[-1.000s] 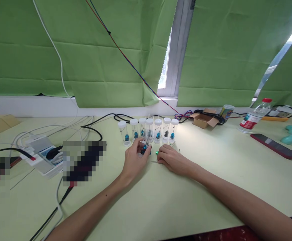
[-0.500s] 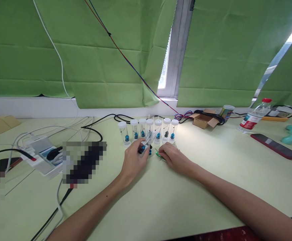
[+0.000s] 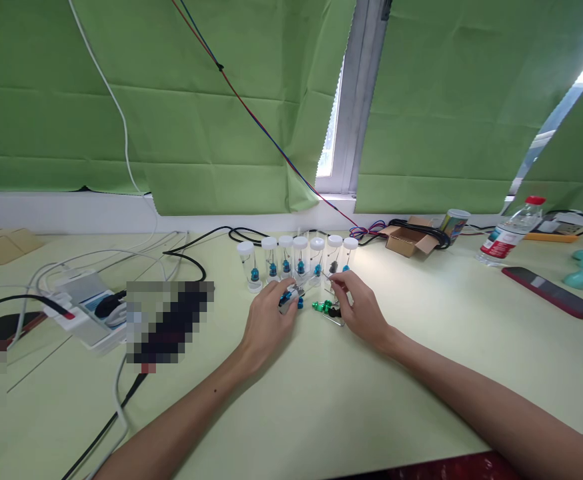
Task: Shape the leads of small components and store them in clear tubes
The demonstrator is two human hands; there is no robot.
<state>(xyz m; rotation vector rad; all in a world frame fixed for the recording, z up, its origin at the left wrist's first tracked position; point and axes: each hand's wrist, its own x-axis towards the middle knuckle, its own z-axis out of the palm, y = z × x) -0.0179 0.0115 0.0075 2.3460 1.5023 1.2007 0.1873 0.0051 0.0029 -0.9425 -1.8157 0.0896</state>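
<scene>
My left hand (image 3: 267,323) is closed round a clear plastic tube (image 3: 313,283), tilted with its upper end to the right. Blue pieces (image 3: 285,298) show at the tube's lower end, by my fingers. Between the fingertips of my right hand (image 3: 364,310) is a thin bent metal rod (image 3: 325,275), near the tube's upper end. Small green pieces (image 3: 321,306) and a dark piece (image 3: 335,312) lie on the table below my right fingers, beside another thin metal rod (image 3: 333,321). Behind both hands stand several clear tubes with white caps (image 3: 246,247), most holding blue pieces.
A power strip (image 3: 84,307) and cables lie at left. At the back right are an open cardboard box (image 3: 405,241), a can (image 3: 454,225) and a red-capped bottle (image 3: 504,235). A dark red phone-like object (image 3: 551,291) lies at right, near pale green rounded objects (image 3: 579,278).
My right hand has risen from the green pieces, now pinching a thin metal rod beside the tube. The tube in my left hand has tipped over to the right.
</scene>
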